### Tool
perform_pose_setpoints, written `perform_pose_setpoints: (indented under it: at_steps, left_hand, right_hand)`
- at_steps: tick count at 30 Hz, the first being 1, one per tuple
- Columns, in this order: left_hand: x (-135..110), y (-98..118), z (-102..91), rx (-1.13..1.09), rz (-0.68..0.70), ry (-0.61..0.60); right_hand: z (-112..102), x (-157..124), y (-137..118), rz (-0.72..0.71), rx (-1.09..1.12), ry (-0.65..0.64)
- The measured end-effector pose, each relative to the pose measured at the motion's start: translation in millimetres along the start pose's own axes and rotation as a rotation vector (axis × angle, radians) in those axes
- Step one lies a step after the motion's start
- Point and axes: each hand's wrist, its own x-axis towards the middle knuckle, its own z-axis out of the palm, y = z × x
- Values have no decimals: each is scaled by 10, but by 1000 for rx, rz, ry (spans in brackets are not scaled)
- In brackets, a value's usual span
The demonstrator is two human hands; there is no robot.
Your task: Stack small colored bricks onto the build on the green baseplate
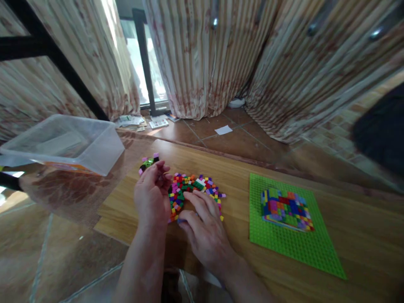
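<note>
A pile of small multicoloured toy bricks (189, 185) lies spread on the wooden table. At its left side my left hand (153, 195) is cupped with the palm turned up, fingers loosely curled and apart; no brick shows in the palm. My right hand (205, 223) is over the pile's near edge, thumb and index finger close together on a small blue-purple brick (180, 220), mostly hidden. To the right, a block built of many coloured bricks (285, 210) stands on a green studded baseplate (265, 242).
Beyond my left hand sits a small group of green, black and pink bricks (148, 162). A clear plastic bin (107, 147) stands left of the wooden table (236, 168). Papers (131, 121) lie on the floor by the striped curtains (205, 63). A dark object (378, 130) is at the right.
</note>
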Motion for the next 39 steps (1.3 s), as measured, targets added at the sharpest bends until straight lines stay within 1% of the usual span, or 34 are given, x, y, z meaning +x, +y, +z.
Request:
perform_pose_setpoints:
  at_steps: [2,5,8,10,12,14,17,19,21,24,27,29,32,34,39]
  left_hand:
    - [0,-10,16,23,7,-1]
    - [-11,-55,43,50,23,-21]
    - [-45,-131,73,86,67,-86]
    - [-91,-186,101,122,88,-135]
    - [-167,-235,142,168,88,-182]
    - [-271,-287,194,222,62,-238]
    - [-447,-401,284,301,39,-343]
    - [-550,-510,344,345,54,-409]
    - [-632,-633,398,400,73,-479]
    - [-725,-800,455,495,103,-617]
    - [-789,-928,475,546,120,-769]
    - [-813,-997,476,559,119,-839]
    - [-823,-1079,475,596,103,-876]
    - [-824,-1117,475,634,85,-890]
    - [-838,-1168,462,702,22,-955]
  right_hand:
    - [-74,25,-32,-9,83,78]
    - [-230,38,-50,49,225,198]
    - [-441,25,-17,118,313,304]
    - [-602,7,47,144,324,377]
    - [-772,-23,161,180,281,468]
    - [-946,-79,330,251,199,570]
    - [-1201,-223,655,441,115,688]
    - [-1350,-344,869,561,132,736]
    - [-1468,-461,1043,650,146,779]
    - [-1576,-591,1203,753,116,773]
    - [-1621,-663,1265,836,28,678]
    - [-1633,-689,1276,867,-9,601]
    - [-1635,-710,1279,889,-67,533]
    - [-1624,-716,1278,883,-101,520]
    - [-1556,-697,1253,834,-104,511]
